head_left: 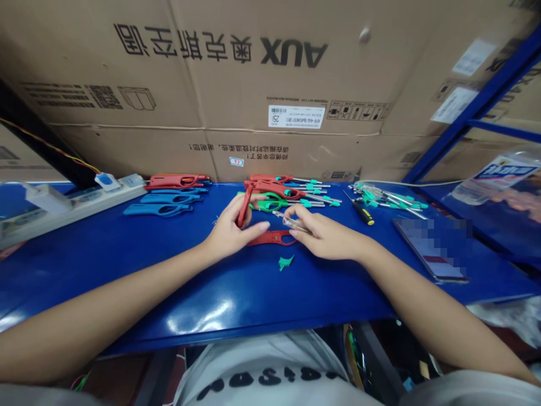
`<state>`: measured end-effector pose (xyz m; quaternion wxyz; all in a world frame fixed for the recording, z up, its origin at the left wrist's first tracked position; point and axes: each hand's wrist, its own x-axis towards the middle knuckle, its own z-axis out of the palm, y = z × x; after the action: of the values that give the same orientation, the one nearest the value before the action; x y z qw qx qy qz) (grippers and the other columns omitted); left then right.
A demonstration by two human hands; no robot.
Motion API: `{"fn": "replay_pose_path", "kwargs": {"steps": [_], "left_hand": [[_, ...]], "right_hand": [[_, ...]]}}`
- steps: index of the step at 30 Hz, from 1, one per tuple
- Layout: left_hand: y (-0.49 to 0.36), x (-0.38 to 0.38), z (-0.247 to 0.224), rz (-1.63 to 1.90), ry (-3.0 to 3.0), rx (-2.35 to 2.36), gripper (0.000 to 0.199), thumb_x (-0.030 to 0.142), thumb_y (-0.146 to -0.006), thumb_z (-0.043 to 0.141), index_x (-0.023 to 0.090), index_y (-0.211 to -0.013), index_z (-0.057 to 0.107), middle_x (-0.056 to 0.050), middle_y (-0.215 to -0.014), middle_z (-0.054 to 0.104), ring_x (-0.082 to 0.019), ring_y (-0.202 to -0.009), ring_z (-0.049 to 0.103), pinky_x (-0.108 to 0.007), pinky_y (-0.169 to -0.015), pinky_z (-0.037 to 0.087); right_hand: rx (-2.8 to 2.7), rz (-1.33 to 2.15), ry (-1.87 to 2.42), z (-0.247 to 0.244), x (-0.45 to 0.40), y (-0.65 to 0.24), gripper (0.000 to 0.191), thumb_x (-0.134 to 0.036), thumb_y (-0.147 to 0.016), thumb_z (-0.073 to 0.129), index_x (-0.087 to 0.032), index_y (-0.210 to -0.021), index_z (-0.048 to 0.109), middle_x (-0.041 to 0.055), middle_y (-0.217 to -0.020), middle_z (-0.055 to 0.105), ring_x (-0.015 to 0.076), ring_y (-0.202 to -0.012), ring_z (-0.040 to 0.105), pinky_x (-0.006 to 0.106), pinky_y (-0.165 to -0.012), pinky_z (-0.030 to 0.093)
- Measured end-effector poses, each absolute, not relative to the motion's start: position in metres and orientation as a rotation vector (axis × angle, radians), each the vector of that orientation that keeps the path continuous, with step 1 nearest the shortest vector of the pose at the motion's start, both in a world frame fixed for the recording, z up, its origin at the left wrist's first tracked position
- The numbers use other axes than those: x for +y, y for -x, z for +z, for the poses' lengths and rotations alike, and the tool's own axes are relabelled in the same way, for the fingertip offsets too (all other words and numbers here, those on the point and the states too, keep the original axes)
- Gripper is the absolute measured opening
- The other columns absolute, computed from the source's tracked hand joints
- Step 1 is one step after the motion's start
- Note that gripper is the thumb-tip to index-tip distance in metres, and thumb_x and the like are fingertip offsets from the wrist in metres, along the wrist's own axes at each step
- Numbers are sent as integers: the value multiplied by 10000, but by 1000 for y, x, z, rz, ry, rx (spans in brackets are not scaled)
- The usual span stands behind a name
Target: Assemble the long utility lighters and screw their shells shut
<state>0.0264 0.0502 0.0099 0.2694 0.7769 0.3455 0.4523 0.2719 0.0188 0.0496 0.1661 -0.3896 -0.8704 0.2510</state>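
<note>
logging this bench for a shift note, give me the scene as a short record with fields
left hand: holds a red piece
right hand: holds a small translucent part
between hands: red casing on the blue table
nearer the person: small green piece
far left: blue casings beside a power strip
right side: screwdriver, phone
backdrop: cardboard printed AUX, upside down

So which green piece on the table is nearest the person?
The small green piece lying alone, closest to the table's front edge; the other green pieces lie farther back.
</note>
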Motion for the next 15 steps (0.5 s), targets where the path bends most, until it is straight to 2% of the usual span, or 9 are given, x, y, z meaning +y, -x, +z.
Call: {"fn": "replay_pose_path", "kwargs": {"steps": [2,4,7,9,11,13,15], "left_hand": [[-23,57,11,1260,-2084,985,438,448,-912,598,185,-1261,577,-78,-1054,606,-212,-895,592,-384,-861,500],[-23,62,13,1179,-2214,1044,342,407,-898,599,166,-1140,617,-83,-1052,596,-225,-924,580,-389,-873,483],[-25,65,12,829,-2457,1023,290,418,-833,667,159,-960,640,-69,-942,583,-234,-878,572,-383,-824,484],[-27,66,10,666,-2510,945,310,428,-824,678,165,-986,651,-69,-930,586,-236,-871,582,-377,-816,491],[-31,66,8,618,-2524,891,345,432,-826,686,175,-1054,654,-76,-970,590,-239,-900,591,-371,-832,494],[-35,67,7,579,-2536,898,392,464,-816,705,173,-1073,651,-78,-982,582,-238,-889,591,-357,-806,493],[-40,69,9,487,-2562,904,438,493,-800,725,163,-1077,648,-80,-982,583,-242,-879,593,-344,-778,485]], "right_hand": [[-2554,770,1150,52,18,-275,216,-182,-949,453,-225,-1159,435,-42,-693,556,142,-565,495,251,-553,338],[-2627,827,1148,51,18,-275,221,-197,-947,464,-227,-1165,451,-55,-648,547,140,-535,491,244,-530,322],[-2744,785,1110,44,15,-270,298,-376,-936,585,-223,-1175,492,-27,-699,605,148,-568,527,240,-531,318],[-2823,637,1110,39,13,-265,371,-481,-891,661,-209,-1116,546,13,-760,640,159,-606,544,246,-540,304],[-2893,554,1091,39,11,-263,318,-501,-896,661,-201,-976,595,26,-759,640,154,-612,534,252,-542,284],[-2899,623,1039,48,12,-268,301,-486,-928,623,-198,-847,599,7,-704,613,136,-589,506,250,-538,284],[-2789,696,1018,62,18,-284,310,-481,-942,597,-197,-816,596,-12,-680,590,126,-585,488,246,-549,315]]}}
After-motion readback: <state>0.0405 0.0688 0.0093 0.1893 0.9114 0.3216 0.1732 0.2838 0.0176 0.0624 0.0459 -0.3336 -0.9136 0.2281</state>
